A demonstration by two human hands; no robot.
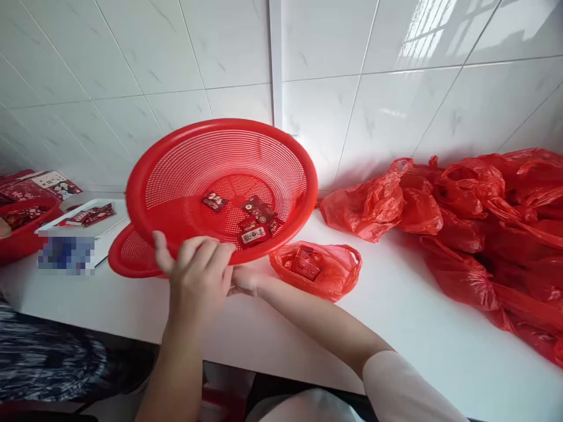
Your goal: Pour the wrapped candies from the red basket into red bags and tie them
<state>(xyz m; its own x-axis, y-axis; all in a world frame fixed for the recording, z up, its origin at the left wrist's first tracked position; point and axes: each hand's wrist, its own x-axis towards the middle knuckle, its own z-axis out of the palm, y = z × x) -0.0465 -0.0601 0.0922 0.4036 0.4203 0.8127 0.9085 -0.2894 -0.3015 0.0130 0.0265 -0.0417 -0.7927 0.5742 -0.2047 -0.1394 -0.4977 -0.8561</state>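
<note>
A red plastic sieve basket [229, 149] is tilted toward me, with several small dark-red packets [257, 220] lying loose inside it. My left hand [200, 269] is closed over its near rim, fingers on top and thumb out to the left. Just below that rim is my right hand [244, 281], its fingers mostly hidden by the basket and my left hand. Beneath the tilted basket, a second red basket [132, 255] shows in part at the left. To the right of my hands, an open red plastic bag [336, 275] sits on the table with red packets [307, 264] in it.
Several filled red plastic bags [475, 217] are heaped along the right side of the white table [396, 305]. At left are a white tray [116, 211] with packets and a red tub [26, 237]. A tiled wall [325, 70] rises behind. Patterned clothing [48, 351] shows at lower left.
</note>
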